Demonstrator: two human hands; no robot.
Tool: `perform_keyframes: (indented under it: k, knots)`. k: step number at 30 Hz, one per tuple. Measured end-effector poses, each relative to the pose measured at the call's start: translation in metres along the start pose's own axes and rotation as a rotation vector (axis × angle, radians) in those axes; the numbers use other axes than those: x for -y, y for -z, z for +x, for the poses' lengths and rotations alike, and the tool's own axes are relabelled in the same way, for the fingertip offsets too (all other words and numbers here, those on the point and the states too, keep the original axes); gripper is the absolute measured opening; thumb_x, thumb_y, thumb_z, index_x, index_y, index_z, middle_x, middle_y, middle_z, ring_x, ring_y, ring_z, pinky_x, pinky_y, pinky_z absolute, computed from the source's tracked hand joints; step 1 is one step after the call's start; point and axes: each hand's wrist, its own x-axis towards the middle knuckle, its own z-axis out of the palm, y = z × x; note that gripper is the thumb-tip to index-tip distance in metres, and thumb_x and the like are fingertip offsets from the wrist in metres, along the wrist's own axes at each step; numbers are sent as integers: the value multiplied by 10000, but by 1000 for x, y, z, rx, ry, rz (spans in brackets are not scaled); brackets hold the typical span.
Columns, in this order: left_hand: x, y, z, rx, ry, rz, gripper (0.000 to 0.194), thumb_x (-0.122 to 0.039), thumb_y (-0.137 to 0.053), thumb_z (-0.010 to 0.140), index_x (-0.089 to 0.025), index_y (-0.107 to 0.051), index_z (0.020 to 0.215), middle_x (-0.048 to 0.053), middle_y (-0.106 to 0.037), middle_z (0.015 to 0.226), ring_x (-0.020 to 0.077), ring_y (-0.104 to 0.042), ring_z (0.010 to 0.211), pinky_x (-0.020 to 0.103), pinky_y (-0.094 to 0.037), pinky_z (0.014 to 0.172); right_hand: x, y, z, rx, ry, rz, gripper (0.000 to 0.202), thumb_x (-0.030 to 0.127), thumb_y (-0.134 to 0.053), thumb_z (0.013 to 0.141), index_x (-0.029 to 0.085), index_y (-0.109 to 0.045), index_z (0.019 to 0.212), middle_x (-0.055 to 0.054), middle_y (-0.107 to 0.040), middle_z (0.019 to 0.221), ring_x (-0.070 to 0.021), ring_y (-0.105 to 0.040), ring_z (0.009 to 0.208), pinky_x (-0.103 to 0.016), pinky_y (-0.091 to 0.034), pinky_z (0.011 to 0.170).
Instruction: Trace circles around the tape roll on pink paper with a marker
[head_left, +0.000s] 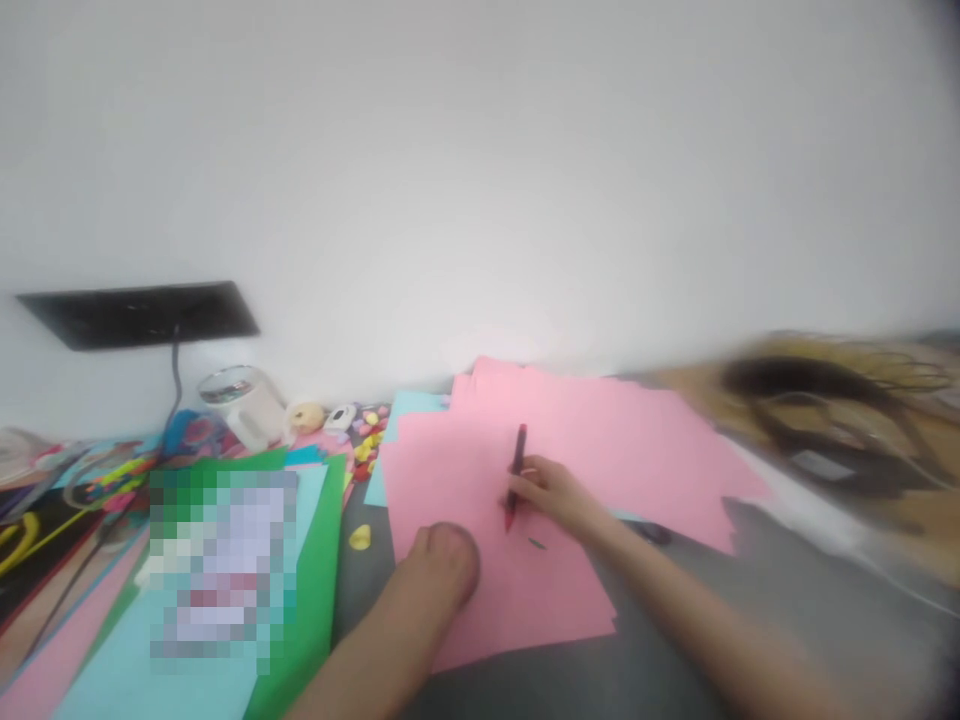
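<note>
A sheet of pink paper (487, 630) lies on the grey tabletop. My right hand (551, 490) grips a dark marker (517, 460) with red ends, held nearly upright, its lower tip at or just above the paper; contact cannot be made out. To the left, my left hand (442, 555) is closed over a round thing with a dark rim (474, 570), pressed on the same sheet. The hand covers most of it, so its kind is hidden. A small dark mark or sliver (537, 544) shows on the paper just below the marker tip.
More pink sheets (637, 440) spread behind and right. Green paper (300, 600) and a blurred-out object lie left. A white mug (244, 405), small colourful pieces (367, 440) and a yellow piece (360, 538) stand or lie nearby. A dark headset-like object (817, 410) is far right.
</note>
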Motion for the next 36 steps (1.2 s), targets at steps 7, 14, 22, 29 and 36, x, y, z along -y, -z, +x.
perform_keyframes:
  k: [7, 14, 22, 29, 36]
  knots:
    - [9, 30, -10, 169, -6, -80, 234, 8, -453, 675, -160, -599, 748, 102, -587, 914, 215, -512, 838, 284, -426, 658, 2, 44, -62, 722, -316, 127, 322, 364, -704, 699, 144, -569, 890, -28, -649, 657, -155, -646, 556, -220, -464, 483]
    - [3, 44, -28, 118, 41, -251, 297, 50, -474, 575, -173, -555, 754, 66, -568, 1041, 186, -513, 979, 277, -436, 779, -15, 52, -52, 202, -63, 404, 356, 410, -650, 773, 146, -599, 1007, -88, -672, 832, -195, -659, 786, -352, -492, 784]
    - [10, -10, -34, -246, -50, -118, 142, -28, -492, 764, -165, -527, 750, 136, -502, 1257, 295, -405, 1230, 436, -461, 894, -35, 57, -42, 90, -46, 638, 319, 380, -657, 779, 156, -649, 1006, -68, -678, 801, -207, -651, 825, -428, -441, 892]
    - [-31, -7, -7, -487, -152, 18, 171, -28, -419, 814, -166, -517, 789, 121, -551, 1198, 272, -461, 1189, 494, -433, 952, -33, 56, -43, 57, -29, 643, 293, 375, -690, 744, 161, -672, 942, -47, -666, 743, -211, -651, 828, -443, -414, 919]
    - [-56, -5, 13, -617, -214, -17, 203, 17, -388, 801, -131, -510, 737, 154, -575, 1100, 285, -532, 1100, 395, -519, 857, -33, 56, -42, 84, -1, 711, 234, 346, -695, 748, 169, -679, 900, -23, -649, 705, -208, -656, 857, -435, -376, 964]
